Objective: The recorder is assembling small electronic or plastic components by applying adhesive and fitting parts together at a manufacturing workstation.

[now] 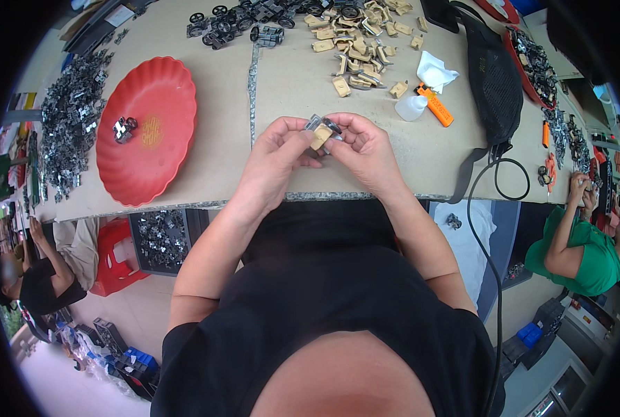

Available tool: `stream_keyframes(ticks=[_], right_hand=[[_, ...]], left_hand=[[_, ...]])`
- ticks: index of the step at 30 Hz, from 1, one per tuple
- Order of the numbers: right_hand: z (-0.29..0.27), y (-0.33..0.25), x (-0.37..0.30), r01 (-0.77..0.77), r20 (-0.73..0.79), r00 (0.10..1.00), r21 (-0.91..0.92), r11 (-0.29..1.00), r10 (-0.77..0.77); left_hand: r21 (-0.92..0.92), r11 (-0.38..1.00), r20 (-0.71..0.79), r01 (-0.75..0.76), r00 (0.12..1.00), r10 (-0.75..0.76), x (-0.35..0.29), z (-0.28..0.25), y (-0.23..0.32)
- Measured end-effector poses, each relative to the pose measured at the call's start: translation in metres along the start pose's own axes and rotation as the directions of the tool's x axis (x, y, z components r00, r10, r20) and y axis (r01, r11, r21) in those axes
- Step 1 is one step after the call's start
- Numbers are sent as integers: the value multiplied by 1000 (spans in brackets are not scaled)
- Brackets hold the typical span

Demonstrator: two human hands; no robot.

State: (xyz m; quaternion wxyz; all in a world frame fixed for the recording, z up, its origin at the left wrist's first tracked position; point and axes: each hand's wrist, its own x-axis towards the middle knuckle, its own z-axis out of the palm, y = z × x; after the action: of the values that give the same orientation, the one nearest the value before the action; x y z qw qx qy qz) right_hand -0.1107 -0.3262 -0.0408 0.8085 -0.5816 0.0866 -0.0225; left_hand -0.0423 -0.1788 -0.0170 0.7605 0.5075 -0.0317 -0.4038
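Near the table's front edge my left hand (282, 149) and my right hand (365, 149) meet around a small part. It has a tan plastic piece (320, 136) facing up, with grey and black pieces behind it that look like a small toy vehicle's chassis. The fingers of both hands are closed on it, thumbs on the near side; the fingertips hide some of it. Beyond my hands lies a loose heap of similar tan pieces (359, 52). Farther left is a cluster of black wheeled chassis (237, 24).
To the left a red scalloped tray (150, 87) holds one small black-and-silver part (124, 130), beside a heap of dark metallic parts (74, 132). At right are a small white bottle (411, 108), an orange tool (434, 105), crumpled tissue (435, 71) and a black bag (492, 83). Co-workers sit both sides.
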Motion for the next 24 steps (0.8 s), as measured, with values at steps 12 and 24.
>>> stream_keyframes(ticks=[12,24], right_hand=[[0,-8,1,-19,14,1000,34,999,18],[2,-3,1,13,-2,1000,12,1000,-13]], left_hand=[[120,991,4,-65,998,65,4,-4,2],[111,990,-41,-89,995,94,0,0,-2]])
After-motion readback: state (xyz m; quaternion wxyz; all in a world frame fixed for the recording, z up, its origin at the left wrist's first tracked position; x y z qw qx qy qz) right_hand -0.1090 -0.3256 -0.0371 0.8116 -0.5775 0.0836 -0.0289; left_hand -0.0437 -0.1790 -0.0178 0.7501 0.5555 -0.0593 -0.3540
